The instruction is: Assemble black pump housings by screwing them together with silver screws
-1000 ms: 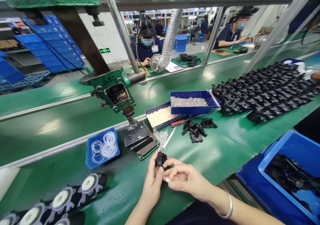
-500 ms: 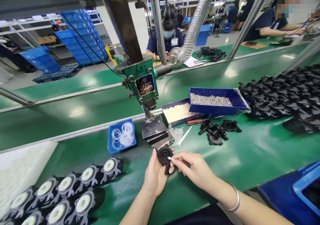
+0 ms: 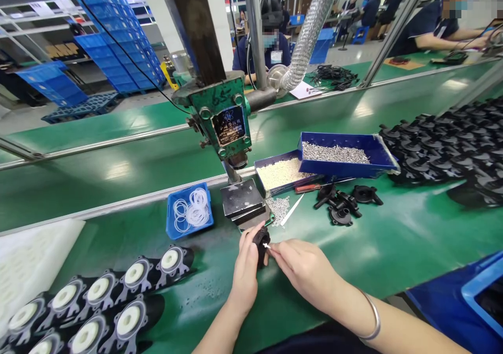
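Observation:
In the middle of the head view my left hand is closed around a round black plastic housing, which is tilted up on its side. My right hand pinches a small white part at the open face of the housing; whether it touches the inside I cannot tell. Just behind both hands stands a dark metal block under a green press head. Beside the block lie a pile of tiny white rings and a pointed white strip.
Blue bins hold metal pins, cream-coloured pieces and clear rings. More black housings lie to the right, near a red-handled tool. Rows of black parts with white centres fill the left front. Co-workers sit beyond the bench.
My left hand has turned the black housing from face-up to tilted on its side, fingers now over its far edge. My right hand stays at it with the white part. The view has shifted slightly.

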A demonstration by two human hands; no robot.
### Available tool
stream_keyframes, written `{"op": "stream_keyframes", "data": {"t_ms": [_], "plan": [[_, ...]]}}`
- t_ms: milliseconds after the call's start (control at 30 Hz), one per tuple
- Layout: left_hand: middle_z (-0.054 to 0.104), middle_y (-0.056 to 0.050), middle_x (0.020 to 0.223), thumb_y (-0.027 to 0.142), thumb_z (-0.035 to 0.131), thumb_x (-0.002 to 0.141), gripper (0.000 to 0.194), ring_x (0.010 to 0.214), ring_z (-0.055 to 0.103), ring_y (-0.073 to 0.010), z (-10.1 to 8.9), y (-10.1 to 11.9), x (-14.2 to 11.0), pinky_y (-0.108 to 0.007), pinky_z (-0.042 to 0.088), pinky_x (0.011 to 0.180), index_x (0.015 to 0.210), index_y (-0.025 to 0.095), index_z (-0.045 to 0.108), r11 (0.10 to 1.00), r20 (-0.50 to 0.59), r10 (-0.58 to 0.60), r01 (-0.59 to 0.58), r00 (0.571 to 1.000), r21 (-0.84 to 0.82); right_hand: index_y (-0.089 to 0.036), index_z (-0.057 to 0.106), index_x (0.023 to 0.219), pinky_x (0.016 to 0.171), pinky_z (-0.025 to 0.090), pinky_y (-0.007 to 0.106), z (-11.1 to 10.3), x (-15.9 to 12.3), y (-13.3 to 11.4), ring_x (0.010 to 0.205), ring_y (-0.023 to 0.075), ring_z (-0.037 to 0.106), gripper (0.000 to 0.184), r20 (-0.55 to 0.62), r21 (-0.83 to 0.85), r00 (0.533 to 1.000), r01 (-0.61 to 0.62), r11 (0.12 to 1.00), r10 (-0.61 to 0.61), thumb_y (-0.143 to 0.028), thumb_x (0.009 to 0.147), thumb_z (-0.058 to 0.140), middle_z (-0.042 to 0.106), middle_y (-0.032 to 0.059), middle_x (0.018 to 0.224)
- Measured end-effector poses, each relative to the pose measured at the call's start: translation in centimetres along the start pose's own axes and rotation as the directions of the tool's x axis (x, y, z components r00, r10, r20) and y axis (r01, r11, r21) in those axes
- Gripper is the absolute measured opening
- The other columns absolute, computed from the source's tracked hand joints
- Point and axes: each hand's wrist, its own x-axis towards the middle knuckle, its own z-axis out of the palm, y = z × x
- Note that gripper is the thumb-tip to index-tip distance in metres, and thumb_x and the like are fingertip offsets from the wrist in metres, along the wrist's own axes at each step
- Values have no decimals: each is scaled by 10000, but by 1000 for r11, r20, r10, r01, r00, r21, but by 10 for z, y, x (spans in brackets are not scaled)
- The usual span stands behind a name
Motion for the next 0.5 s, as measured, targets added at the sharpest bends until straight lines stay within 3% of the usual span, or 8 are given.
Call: {"op": "stream_keyframes", "data": {"t_ms": [100, 167, 267, 300, 367, 433, 500], "plan": [[538, -93, 1243, 526, 635, 862, 501, 834, 521, -202, -3, -1, -2, -315, 440, 859, 1291, 266, 649, 952, 18, 178, -177, 984, 251, -197, 596, 856, 658, 437, 344, 2, -1, 1, 670, 205, 575, 266, 13, 1, 1000, 18, 1000, -18, -188, 1021, 387, 615, 66, 729], [529, -107, 1238, 463, 611, 897, 469, 996, 531, -247, -6, -2, -1, -334, 405, 980, 1323, 266, 625, 912, 50, 233, -236, 971, 334, -192, 596, 851, 671, 442, 349, 6, 1, 3, 690, 211, 584, 277, 11, 51, 1000, 3, 999, -4, -210, 1023, 380, 621, 74, 737], [494, -107, 1248, 370, 539, 953, 443, 1158, 504, -264, -12, -3, 2, -374, 349, 1091, 1388, 285, 556, 826, 132, 292, -320, 947, 464, -197, 592, 875, 652, 458, 332, 9, 4, 8, 668, 194, 597, 235, 50, 346, 988, -157, 925, 148, -307, 1015, 439, 638, 59, 735], [479, -104, 1257, 347, 526, 962, 451, 1190, 495, -263, -14, -2, 3, -392, 347, 1106, 1410, 294, 527, 782, 194, 300, -357, 934, 511, -205, 580, 906, 617, 459, 311, 8, 5, 10, 622, 174, 589, 193, 102, 505, 970, -243, 828, 222, -344, 1000, 484, 631, 34, 705], [441, -100, 1308, 317, 494, 978, 456, 1230, 487, -253, -17, 2, 5, -419, 374, 1106, 1434, 317, 486, 682, 345, 294, -448, 892, 578, -228, 546, 1009, 591, 470, 272, 2, 6, 16, 576, 141, 585, 166, 263, 767, 916, -390, 510, 303, -372, 947, 599, 625, -15, 679], [389, -96, 1389, 311, 466, 992, 415, 1274, 472, -245, -19, 10, 5, -430, 405, 1096, 1402, 346, 517, 564, 468, 277, -537, 839, 628, -259, 503, 1180, 706, 515, 281, -6, 6, 22, 685, 145, 651, 359, 420, 860, 870, -472, 192, 258, -325, 886, 698, 671, -19, 773], [382, -79, 1427, 321, 463, 997, 357, 1325, 441, -241, -18, 20, 1, -438, 390, 1119, 1326, 375, 589, 419, 537, 262, -596, 802, 685, -279, 468, 1325, 895, 508, 339, -11, 3, 28, 917, 187, 686, 535, 527, 847, 837, -532, -9, 146, -296, 858, 728, 709, 24, 974]]}}
